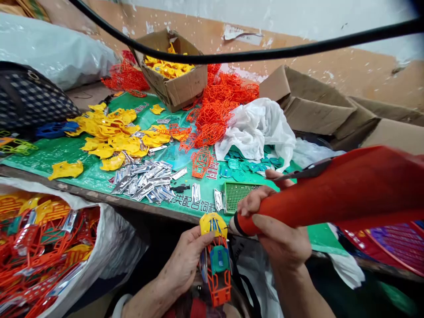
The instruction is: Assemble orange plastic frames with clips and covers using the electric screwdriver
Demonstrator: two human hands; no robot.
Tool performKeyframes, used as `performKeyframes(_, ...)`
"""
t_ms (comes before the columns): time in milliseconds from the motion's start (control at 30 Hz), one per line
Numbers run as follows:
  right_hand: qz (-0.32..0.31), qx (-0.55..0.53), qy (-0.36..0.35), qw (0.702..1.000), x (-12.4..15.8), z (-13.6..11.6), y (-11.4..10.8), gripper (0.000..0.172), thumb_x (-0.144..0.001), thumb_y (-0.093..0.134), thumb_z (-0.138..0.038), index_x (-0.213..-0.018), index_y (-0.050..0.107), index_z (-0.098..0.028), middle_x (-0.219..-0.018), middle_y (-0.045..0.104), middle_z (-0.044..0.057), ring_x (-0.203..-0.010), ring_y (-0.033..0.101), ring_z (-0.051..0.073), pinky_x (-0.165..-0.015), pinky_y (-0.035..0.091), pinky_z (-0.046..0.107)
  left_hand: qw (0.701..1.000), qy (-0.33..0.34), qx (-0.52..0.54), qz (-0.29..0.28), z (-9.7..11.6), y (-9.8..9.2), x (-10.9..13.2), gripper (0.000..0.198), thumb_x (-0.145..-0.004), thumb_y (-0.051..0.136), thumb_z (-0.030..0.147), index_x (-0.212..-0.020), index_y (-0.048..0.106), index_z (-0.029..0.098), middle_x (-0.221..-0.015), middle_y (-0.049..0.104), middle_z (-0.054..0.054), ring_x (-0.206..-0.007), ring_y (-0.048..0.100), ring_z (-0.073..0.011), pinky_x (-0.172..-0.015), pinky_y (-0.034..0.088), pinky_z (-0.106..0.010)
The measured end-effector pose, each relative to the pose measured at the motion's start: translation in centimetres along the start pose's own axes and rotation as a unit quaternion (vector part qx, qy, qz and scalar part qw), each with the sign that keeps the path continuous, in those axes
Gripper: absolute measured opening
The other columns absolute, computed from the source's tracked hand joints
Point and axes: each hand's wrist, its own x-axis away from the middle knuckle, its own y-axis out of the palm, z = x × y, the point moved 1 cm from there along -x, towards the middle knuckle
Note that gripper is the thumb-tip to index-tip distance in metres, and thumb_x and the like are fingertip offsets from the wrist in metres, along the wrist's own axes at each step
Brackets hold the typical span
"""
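While your left grip (188,249) pinches one yellow-and-orange assembly (219,260), six o'clock, your right grip (285,238) wraps one red tool (318,201), three o'clock; orange frames (215,117) piled on the bench (94,177), twelve o'clock.

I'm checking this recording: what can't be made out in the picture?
All in the head view:
- Red tool: its far end is cut off by the right edge.
- Yellow piece: whether the tool's tip touches it is too small to tell; the left hand covers part of it.
- Teal pieces: the white bag may hide more.
- White sack: cut off by the left and bottom edges.
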Motion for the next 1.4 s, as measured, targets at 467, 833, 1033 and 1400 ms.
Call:
performKeyframes(467,-0.016,-0.005,-0.013,1.0,0.5,1.1,-0.3,0.054,-0.074,0.076,-0.022,-0.119,0.05,-0.034,-0.075,0.062,-0.006,-0.066,0.058,0.014,-0.067,0.05,0.033,1.0,-0.004,0.002,0.014,0.0,0.1,0.1,0.025,-0.074,0.078,0.029,-0.089,0.074,0.009,-0.073,0.074,-0.008,-0.053,0.059,-0.0101,-0.052,0.053,-0.021)
performKeyframes(833,-0.003,0.068,-0.025,0.997,0.9,2.4,-0.9,0.025,-0.075,0.072,-0.018,-0.096,0.06,-0.027,-0.076,0.059,-0.004,-0.069,0.057,0.015,-0.074,0.05,0.037,1.0,0.011,0.013,0.022,0.1,0.6,0.1,0.028,-0.068,0.082,0.031,-0.081,0.074,0.009,-0.067,0.073,-0.007,-0.052,0.06,-0.0105,-0.051,0.052,-0.02)
performKeyframes(1033,0.008,0.115,-0.027,0.993,0.9,2.8,-0.6,0.018,-0.071,0.071,-0.017,-0.085,0.061,-0.024,-0.074,0.059,-0.002,-0.069,0.059,0.017,-0.071,0.052,0.038,1.0,0.023,0.005,0.019,-0.1,0.5,0.2,0.029,-0.069,0.082,0.033,-0.084,0.076,0.009,-0.067,0.073,-0.007,-0.051,0.059,-0.0109,-0.05,0.051,-0.02)
performKeyframes(1400,0.113,0.106,-0.132,0.979,-3.1,-0.5,-2.0,0.023,-0.063,0.07,-0.012,-0.081,0.061,-0.023,-0.066,0.062,-0.005,-0.058,0.059,0.015,-0.064,0.051,0.035,1.0,-0.027,-0.004,-0.009,0.5,-0.6,0.1,0.029,-0.075,0.079,0.032,-0.091,0.075,0.009,-0.079,0.075,-0.01,-0.061,0.065,-0.0145,-0.059,0.055,-0.024)
